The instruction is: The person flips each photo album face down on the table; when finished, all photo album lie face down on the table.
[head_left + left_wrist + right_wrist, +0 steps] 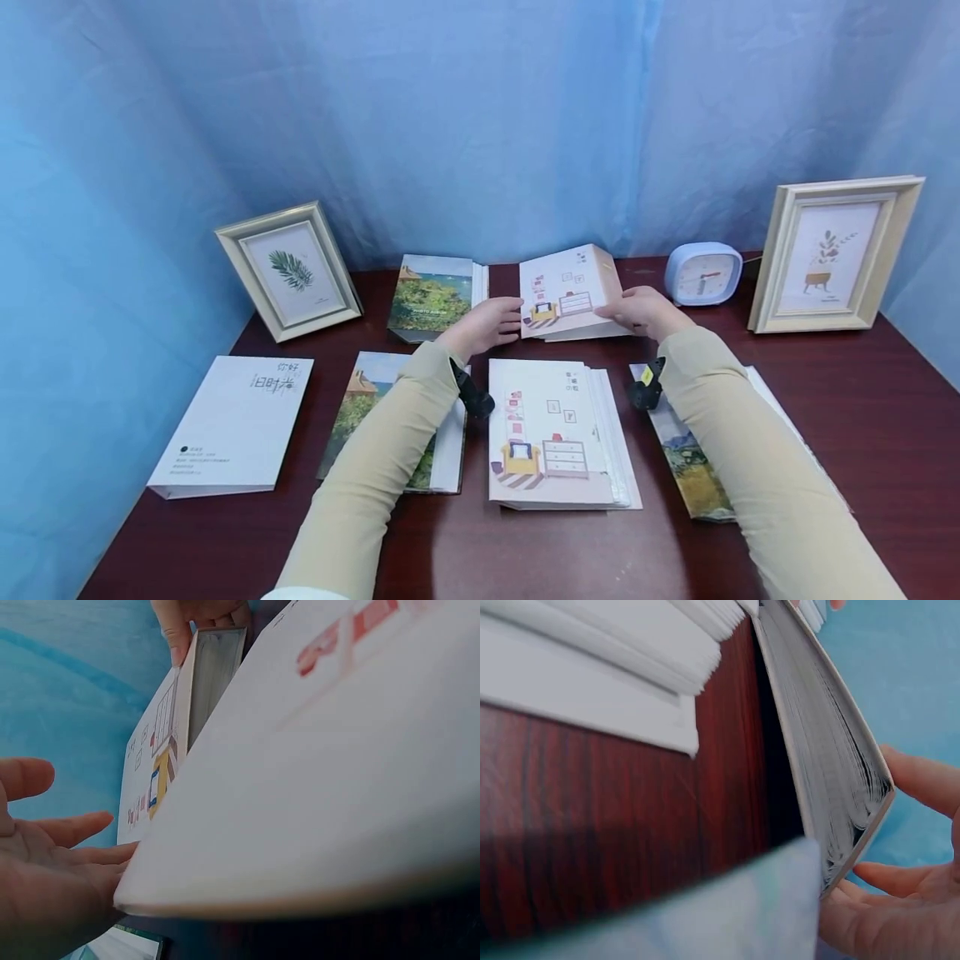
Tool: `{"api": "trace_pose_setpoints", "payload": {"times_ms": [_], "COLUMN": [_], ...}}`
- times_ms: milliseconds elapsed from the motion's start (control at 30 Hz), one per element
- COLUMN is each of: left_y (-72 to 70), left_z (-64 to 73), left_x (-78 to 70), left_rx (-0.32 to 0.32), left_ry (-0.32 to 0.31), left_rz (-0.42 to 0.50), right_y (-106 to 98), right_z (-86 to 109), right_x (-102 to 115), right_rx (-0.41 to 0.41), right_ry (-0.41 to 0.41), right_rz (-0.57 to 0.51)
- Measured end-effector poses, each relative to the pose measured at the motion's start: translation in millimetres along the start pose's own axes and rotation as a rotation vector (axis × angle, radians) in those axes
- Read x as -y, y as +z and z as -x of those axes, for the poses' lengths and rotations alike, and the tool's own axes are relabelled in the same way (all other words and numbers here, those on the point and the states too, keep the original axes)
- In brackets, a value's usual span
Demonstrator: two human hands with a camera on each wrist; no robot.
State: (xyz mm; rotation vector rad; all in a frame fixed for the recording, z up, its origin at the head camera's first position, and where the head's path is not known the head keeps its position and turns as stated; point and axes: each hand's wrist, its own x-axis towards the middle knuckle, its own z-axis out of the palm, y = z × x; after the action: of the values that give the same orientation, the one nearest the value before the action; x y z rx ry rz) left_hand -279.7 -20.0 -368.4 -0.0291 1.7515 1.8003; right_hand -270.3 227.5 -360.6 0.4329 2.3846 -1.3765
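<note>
A white photo album (pixel 558 283) with a drawn yellow armchair and dresser lies tilted at the back middle, its right side raised off the table. My right hand (pixel 645 312) grips its spine at the near right corner. In the right wrist view, the thumb of that hand (pixel 911 892) is on one cover and its fingers are on the other, with the page edges facing the camera. My left hand (pixel 483 325) is at the album's left edge, and the left wrist view shows its fingers (pixel 71 827) stretched out and spread. Whether they touch the album is unclear.
A matching album (pixel 551 433) lies in front. Landscape albums lie at back left (pixel 431 292), front left (pixel 450 442) and under my right forearm (pixel 697 467). A white album (pixel 232 425) is far left. Two picture frames (pixel 300 271) (pixel 832 254) and a blue clock (pixel 703 273) stand behind.
</note>
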Motion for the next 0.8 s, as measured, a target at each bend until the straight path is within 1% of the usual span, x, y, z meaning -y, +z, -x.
{"api": "trace_pose_setpoints", "payload": {"times_ms": [133,233,433,600,800], "left_y": [0.7,0.5,1.1,0.6,-0.3], "left_z": [-1.0,-0.8,-0.5,-0.1,-0.8], "left_x": [0.8,0.8,1.8,1.6,2.2], "left_rx": [0.024,0.041,0.079,0.113,0.148], "left_ry": [-0.004,0.001,0.011,0.023,0.037], "left_rz": [0.021,0.015,0.004,-0.027,-0.031], "right_y": [-3.9,-5.7,-6.9,-7.7,-11.2], "right_z": [1.0,2.3,5.9,6.4,8.0], "right_x": [0.9,2.9,4.0,4.5,2.6], "right_rx": [-0.001,0.012,0.022,0.019,0.021], "right_ry": [-0.008,-0.010,-0.024,-0.016,0.013], "right_rz": [0.035,0.061,0.149,0.160,0.153]}}
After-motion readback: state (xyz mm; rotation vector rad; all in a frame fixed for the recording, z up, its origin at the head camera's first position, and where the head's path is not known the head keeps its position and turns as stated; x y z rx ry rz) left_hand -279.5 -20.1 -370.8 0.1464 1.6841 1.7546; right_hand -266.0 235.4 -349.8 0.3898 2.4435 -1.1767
